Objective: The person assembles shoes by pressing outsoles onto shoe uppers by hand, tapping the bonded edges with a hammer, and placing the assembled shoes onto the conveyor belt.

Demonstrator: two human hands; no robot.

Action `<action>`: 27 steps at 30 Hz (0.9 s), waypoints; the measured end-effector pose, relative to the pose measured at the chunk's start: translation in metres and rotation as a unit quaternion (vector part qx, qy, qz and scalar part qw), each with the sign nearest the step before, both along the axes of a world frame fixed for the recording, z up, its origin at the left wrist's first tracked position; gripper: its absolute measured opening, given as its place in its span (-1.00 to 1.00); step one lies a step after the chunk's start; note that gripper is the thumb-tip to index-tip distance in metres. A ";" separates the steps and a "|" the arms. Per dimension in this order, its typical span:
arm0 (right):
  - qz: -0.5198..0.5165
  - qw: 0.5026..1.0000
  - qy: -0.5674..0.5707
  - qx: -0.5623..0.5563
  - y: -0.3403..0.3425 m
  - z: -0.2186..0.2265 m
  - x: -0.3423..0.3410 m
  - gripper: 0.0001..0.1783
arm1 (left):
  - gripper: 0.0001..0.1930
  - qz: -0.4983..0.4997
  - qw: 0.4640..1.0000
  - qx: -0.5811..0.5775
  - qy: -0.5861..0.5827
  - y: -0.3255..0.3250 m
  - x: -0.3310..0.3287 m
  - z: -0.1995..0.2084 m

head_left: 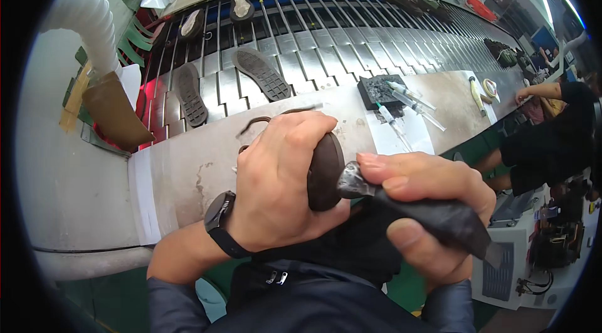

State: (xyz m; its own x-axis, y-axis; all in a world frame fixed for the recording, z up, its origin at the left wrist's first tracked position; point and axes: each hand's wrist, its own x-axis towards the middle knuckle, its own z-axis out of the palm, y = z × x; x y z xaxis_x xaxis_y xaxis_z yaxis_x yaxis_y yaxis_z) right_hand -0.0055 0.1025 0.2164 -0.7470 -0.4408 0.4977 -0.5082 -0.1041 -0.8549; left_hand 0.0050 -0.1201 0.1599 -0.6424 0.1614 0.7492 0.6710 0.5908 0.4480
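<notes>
My left hand (276,176), with a black watch on its wrist, is wrapped over a dark brown shoe (326,173) and holds it above the near edge of the bench. Most of the shoe is hidden by the hand; its rounded end faces right, and a dark lace (256,121) shows beyond my fingers. My right hand (439,201) grips a dark hand tool (433,217) with a black, wrapped-looking body. The tool's rounded, shiny grey end (355,181) is right beside the shoe; whether they touch I cannot tell.
Two grey shoe soles (262,74) lie tread up on the metal slat conveyor (326,51), with shoes (241,9) farther back. Syringes (411,104) rest around a black block (379,88) on the bench (182,176). White ducts (88,13) hang left; other people work at the back and right.
</notes>
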 end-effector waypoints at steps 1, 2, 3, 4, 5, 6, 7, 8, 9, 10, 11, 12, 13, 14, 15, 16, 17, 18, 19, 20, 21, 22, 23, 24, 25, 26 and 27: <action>0.011 0.998 0.051 0.041 0.001 0.005 -0.002 -0.56 | -0.13 0.002 1.000 -0.004 0.002 0.001 0.000 -0.001; 0.023 0.991 0.102 0.081 0.003 0.008 -0.003 -0.56 | -0.13 0.000 1.000 -0.004 0.000 0.002 -0.001 -0.001; 0.021 0.991 0.100 0.082 0.005 0.008 -0.001 -0.56 | -0.14 0.012 1.000 -0.005 -0.018 0.002 -0.002 -0.002; -0.005 0.994 0.080 0.079 0.006 0.010 0.002 -0.54 | -0.15 0.022 0.999 -0.003 -0.031 0.002 -0.004 -0.001; -0.032 0.995 0.060 0.076 0.008 0.011 0.006 -0.52 | -0.15 0.018 0.999 -0.001 -0.029 0.002 -0.004 -0.002; -0.049 0.995 0.092 0.000 0.015 -0.004 0.009 -0.49 | -0.15 0.014 1.000 -0.004 -0.026 0.003 -0.003 -0.002; -0.056 0.988 0.098 -0.105 0.018 -0.015 0.014 -0.43 | -0.16 0.015 1.000 -0.006 -0.025 0.004 0.001 -0.004; -0.017 0.993 0.051 -0.104 0.027 -0.016 0.015 -0.50 | -0.18 0.009 1.000 -0.008 -0.001 0.006 0.004 -0.004; 0.022 0.995 0.004 -0.102 0.034 -0.016 0.015 -0.55 | -0.19 -0.023 0.998 -0.035 0.044 0.013 0.006 -0.006; 0.053 0.999 0.001 -0.004 0.030 -0.008 0.012 -0.57 | -0.14 -0.034 0.998 -0.032 0.040 0.014 0.012 -0.008; 0.045 0.999 -0.002 -0.002 0.027 0.002 0.012 -0.57 | -0.10 -0.051 0.998 -0.025 0.041 0.016 0.012 -0.008; 0.035 0.996 -0.079 0.037 0.025 0.013 0.014 -0.57 | -0.10 -0.059 0.997 -0.023 0.039 0.016 0.012 -0.010; 0.027 0.985 -0.156 0.074 0.023 0.024 0.017 -0.53 | -0.12 -0.058 0.997 -0.032 0.041 0.014 0.016 -0.011; 0.016 0.970 -0.223 0.100 0.024 0.032 0.017 -0.53 | -0.13 -0.058 0.997 -0.041 0.042 0.013 0.020 -0.012; 0.013 0.969 -0.227 0.099 0.026 0.030 0.019 -0.53 | -0.13 -0.061 0.997 -0.040 0.038 0.012 0.025 -0.013; -0.034 0.978 -0.198 0.048 0.028 0.026 0.021 -0.52 | -0.21 -0.069 0.995 -0.056 0.047 0.013 0.030 -0.015; -0.081 0.982 -0.169 -0.004 0.029 0.021 0.023 -0.50 | -0.28 -0.075 0.993 -0.072 0.056 0.012 0.033 -0.017; -0.127 0.976 -0.156 -0.082 0.027 0.016 0.027 -0.45 | -0.35 -0.078 0.991 -0.082 0.066 0.011 0.035 -0.019; -0.093 0.966 -0.186 -0.151 0.034 0.014 0.031 -0.50 | -0.35 -0.076 0.992 -0.078 0.063 0.013 0.038 -0.019; 0.026 0.988 -0.150 0.000 0.040 0.015 0.018 -0.54 | -0.38 -0.080 0.990 -0.092 0.072 0.015 0.040 -0.020; 0.147 0.972 -0.108 0.149 0.044 0.015 0.005 -0.56 | -0.40 -0.084 0.988 -0.106 0.080 0.016 0.044 -0.021; 0.150 0.959 -0.176 0.162 0.042 0.020 0.008 -0.56 | -0.39 -0.097 0.986 -0.116 0.070 0.010 0.047 -0.022; 0.150 0.958 -0.182 0.161 0.039 0.027 0.010 -0.56 | -0.39 -0.098 0.986 -0.115 0.064 0.010 0.049 -0.025; 0.142 0.947 -0.236 0.168 0.035 0.034 0.010 -0.57 | -0.44 -0.082 0.989 -0.092 0.077 0.011 0.050 -0.029; 0.129 0.934 -0.285 0.174 0.034 0.038 0.011 -0.59 | -0.48 -0.070 0.991 -0.068 0.095 0.013 0.049 -0.031; 0.088 0.953 -0.245 0.156 0.035 0.037 0.014 -0.56 | -0.49 -0.088 0.990 -0.072 0.078 0.011 0.051 -0.027; 0.015 0.955 -0.290 0.068 0.036 0.030 0.025 -0.56 | -0.49 -0.094 0.990 -0.071 0.077 0.013 0.051 -0.029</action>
State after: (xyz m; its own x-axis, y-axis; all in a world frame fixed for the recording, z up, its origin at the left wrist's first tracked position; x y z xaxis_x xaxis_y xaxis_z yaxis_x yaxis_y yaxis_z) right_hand 0.0190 0.1384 0.2461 -0.8660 -0.4967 -0.0581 0.0551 0.0206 -0.9983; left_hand 0.0565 -0.1074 0.1310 -0.4709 0.3776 0.7973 0.8288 0.4991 0.2531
